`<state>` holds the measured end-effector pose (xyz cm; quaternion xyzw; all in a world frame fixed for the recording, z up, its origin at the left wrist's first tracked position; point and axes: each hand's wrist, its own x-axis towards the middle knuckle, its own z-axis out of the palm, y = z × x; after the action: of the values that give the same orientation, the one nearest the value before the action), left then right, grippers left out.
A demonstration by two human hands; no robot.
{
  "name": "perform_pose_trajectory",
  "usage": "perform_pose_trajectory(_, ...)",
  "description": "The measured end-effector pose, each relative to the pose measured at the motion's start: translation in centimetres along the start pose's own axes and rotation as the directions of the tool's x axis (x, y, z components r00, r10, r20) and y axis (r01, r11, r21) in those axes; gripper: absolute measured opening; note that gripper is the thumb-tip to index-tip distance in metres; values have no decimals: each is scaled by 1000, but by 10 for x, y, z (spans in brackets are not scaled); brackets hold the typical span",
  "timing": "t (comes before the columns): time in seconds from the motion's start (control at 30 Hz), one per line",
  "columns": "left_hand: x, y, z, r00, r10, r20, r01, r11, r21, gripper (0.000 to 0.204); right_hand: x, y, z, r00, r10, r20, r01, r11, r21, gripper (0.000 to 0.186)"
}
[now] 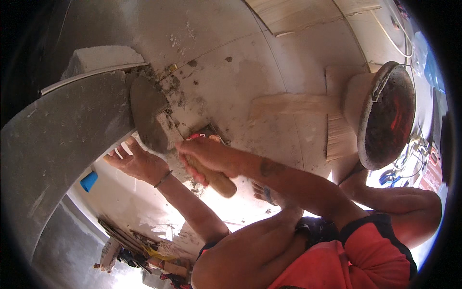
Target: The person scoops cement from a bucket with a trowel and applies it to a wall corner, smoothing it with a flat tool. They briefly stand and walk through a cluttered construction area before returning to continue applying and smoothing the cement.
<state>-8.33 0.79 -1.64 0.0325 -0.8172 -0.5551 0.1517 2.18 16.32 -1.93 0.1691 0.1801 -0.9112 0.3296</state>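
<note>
My right hand (207, 156) is closed around the thick wooden handle of a trowel (222, 186). Its broad blade, smeared with grey mortar (148, 113), lies against the end of a long, curved-looking grey slab (67, 115). Below the slab's lower edge, my left hand (140, 163) is open, palm up, with its fingers spread and fingertips close to that edge; whether they touch it I cannot tell. A small dark object with red on it (208, 132) is partly hidden behind my right hand.
A mortar-crusted bucket (353, 108) stands at the right beside cardboard (337, 139). Mortar crumbs lie on the tiled floor (231, 82). A white block (103, 58) sits behind the slab. A blue cup (88, 181) is at the left; jumbled tools (144, 255) lie at lower left.
</note>
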Motion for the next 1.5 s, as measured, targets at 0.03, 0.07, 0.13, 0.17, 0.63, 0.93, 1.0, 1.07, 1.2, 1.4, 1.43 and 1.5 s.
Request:
perform_pose_trajectory(0.03, 2, 0, -2, 999, -29, -19, 30, 998, 54, 90, -8, 3, 5, 999, -23, 34, 24, 999, -29, 42)
perform_pose_trajectory(0.07, 5, 1, -3, 1000, -3, 16, 2, 998, 68, 91, -16, 4, 10, 996, -48, 72, 52, 997, -60, 42)
perform_pose_trajectory(0.13, 8, 1, -4, 1000, -1, 16, -1, 992, 124, 94, -45, 1, 12, 995, 25, 94, -14, 994, -113, 43)
perform_pose_trajectory(0.17, 7, 1, -3, 999, 31, 27, -34, 993, 113, 95, -66, -3, 12, 993, 72, 96, -57, 987, -150, 43)
perform_pose_trajectory(0.63, -12, 12, 27, 986, 103, -130, -93, 993, 76, 76, -466, -129, 78, 329, -644, -691, -938, -139, -317, 26)
perform_pose_trajectory(0.93, -119, 42, 65, 830, 449, 331, -519, 839, 166, 69, -447, -64, -53, 619, -672, -407, -779, -459, -427, 8)
perform_pose_trajectory(1.0, -176, 60, 92, 635, 506, 585, -602, 798, -37, 68, -438, -47, -62, 566, -634, -527, -816, -341, -467, 9)
perform_pose_trajectory(1.07, -233, 82, 118, 372, 605, 704, -639, 717, -278, 67, -430, -40, -62, 625, -642, -445, -692, -190, -697, 14)
perform_pose_trajectory(1.2, -274, 123, 140, 109, 507, 855, -530, 757, -382, 64, -437, -56, -55, 811, -573, -117, -549, -677, -489, 19)
perform_pose_trajectory(1.4, -253, 133, 146, 99, 541, 835, -505, 750, -426, 64, -478, -73, -52, 531, -386, -755, -723, 258, -641, 10)
perform_pose_trajectory(1.43, -248, 129, 146, 120, 534, 837, -536, 744, -398, 63, -484, -69, -49, 495, -331, -804, -684, 422, -595, 13)
perform_pose_trajectory(1.5, -231, 118, 145, 176, 540, 823, -597, 723, -347, 62, -490, -60, -41, 438, -324, -838, -562, 630, -537, 19)
